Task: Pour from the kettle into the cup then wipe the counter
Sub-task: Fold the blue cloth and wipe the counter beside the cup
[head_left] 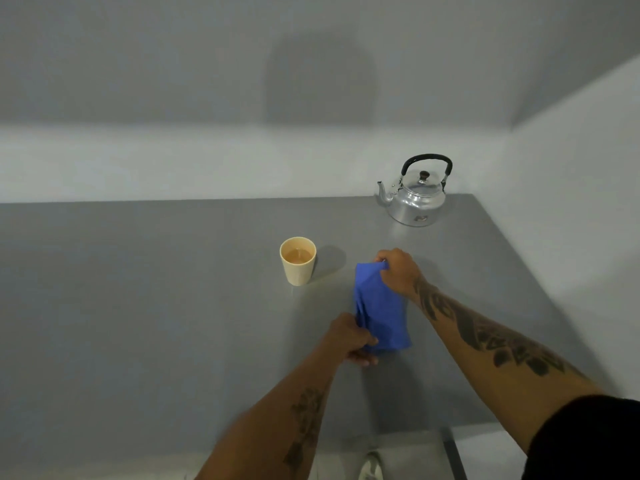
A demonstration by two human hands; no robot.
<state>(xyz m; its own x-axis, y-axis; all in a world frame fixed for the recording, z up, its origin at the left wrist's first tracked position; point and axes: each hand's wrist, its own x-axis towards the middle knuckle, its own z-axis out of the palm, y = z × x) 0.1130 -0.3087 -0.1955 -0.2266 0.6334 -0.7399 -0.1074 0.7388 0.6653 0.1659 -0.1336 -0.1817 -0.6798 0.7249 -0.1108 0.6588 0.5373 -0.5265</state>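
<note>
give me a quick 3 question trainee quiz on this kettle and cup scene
1. True or false: the beige cup on the grey counter holds no liquid.
2. Which hand holds the far end of the blue cloth? A) left hand B) right hand
3. Fill in: the silver metal kettle stands upright near the counter's far ____ corner.

Key: 1 false, it holds light brown liquid. 2 B; the left hand's grip is on the near end. 3 right.

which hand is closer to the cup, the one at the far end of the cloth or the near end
The left hand, gripping the near end of the blue cloth; the right hand at the far end sits farther right of the cup.
</note>
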